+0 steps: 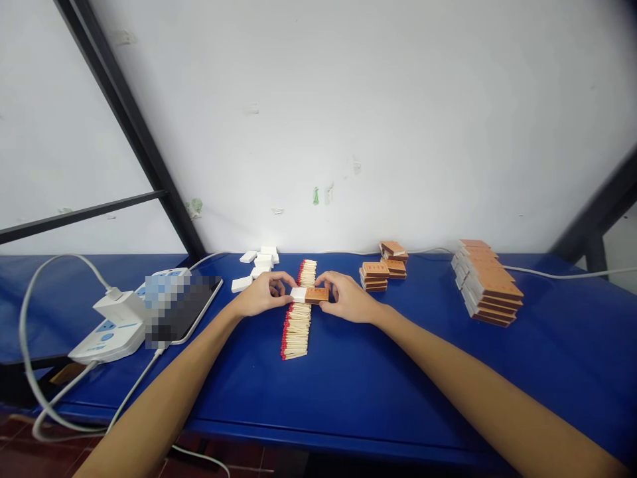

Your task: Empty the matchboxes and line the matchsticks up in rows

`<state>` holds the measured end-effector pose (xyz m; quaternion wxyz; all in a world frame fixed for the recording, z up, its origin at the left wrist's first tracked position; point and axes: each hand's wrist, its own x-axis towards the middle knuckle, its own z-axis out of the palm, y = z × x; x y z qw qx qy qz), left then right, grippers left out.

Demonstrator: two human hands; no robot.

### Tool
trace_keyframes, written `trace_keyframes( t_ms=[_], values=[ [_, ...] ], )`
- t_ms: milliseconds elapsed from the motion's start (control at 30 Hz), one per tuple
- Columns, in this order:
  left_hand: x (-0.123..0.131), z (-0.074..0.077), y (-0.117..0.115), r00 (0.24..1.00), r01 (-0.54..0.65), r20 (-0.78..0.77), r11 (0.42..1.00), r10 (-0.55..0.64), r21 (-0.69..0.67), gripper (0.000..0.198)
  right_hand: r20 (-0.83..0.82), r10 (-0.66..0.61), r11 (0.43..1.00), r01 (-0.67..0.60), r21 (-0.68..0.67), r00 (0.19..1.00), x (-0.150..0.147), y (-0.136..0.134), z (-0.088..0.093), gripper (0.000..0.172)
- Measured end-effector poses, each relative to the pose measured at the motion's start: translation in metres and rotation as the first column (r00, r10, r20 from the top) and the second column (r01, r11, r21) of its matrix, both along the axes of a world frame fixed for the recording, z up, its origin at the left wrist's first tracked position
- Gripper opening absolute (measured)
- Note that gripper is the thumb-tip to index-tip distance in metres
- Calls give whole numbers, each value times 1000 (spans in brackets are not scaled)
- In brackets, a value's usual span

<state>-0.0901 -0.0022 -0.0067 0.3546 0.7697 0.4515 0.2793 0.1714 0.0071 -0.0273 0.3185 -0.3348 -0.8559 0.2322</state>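
Between my hands is a matchbox, held over a long row of red-tipped matches on the blue table. My left hand pinches the white inner tray at its left end. The brown printed sleeve is gripped at its right end by my right hand. Tray and sleeve are in line, the tray sticking out on the left. Whether matches lie inside the tray cannot be seen. Behind my left hand lie several loose white trays.
Small stacks of brown matchboxes stand right of the matches, with a larger stack farther right. On the left are a white power strip, a phone and looping white cables. A wall rises behind the blue table.
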Motion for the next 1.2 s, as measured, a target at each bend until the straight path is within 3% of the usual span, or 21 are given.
trace_keyframes(
  t_ms=[333,700,1000,1100,1200],
  values=[
    [-2,0,1,1000,17,-24,999,-16,38,34,44,8,999,-10,45,999,2,-3,4,32],
    [-4,-2,3,1000,15,-19,1000,-14,24,34,257,-36,993,6,117,966,10,-4,4,46],
    [-4,-1,2,1000,22,-20,999,-21,27,35,109,-82,992,70,109,991,12,-1,5,44],
    [-4,-1,2,1000,19,-16,999,-19,34,34,42,-60,986,53,160,997,11,-3,2,46],
    [-4,-2,2,1000,16,-7,999,-16,37,35,-22,-114,960,116,256,993,6,-8,6,47]
  ],
)
